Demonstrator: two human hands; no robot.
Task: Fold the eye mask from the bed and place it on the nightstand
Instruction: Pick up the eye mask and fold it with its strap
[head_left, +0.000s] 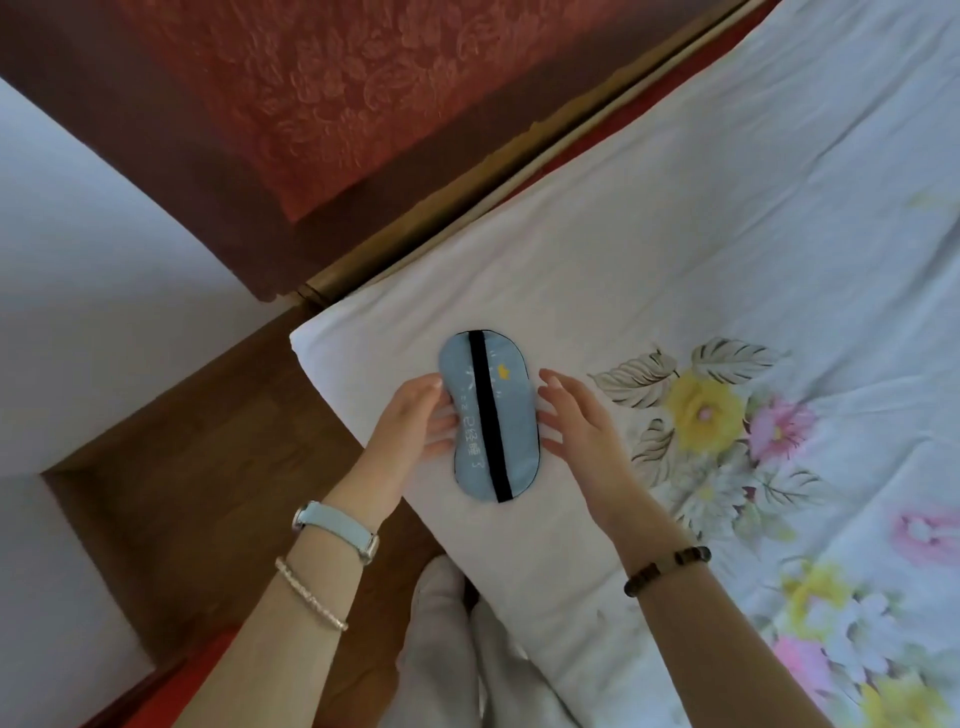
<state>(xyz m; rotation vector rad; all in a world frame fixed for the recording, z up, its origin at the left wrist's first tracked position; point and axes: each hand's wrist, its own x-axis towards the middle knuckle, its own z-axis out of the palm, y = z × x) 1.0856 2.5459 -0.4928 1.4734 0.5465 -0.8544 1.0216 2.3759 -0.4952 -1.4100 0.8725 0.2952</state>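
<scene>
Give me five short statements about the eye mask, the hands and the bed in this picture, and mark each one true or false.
1. The light blue fabric eye mask lies flat and unfolded on the white floral bed sheet. True.
2. A black strap runs along the length of the eye mask. True.
3. The right hand holds the eye mask up off the bed. False: the mask rests on the sheet, with that hand open beside it.
4. The left hand is at the mask's left edge. True.
5. The pale blue watch is on the right wrist. False: it is on the left; the right wears a dark beaded bracelet.
</scene>
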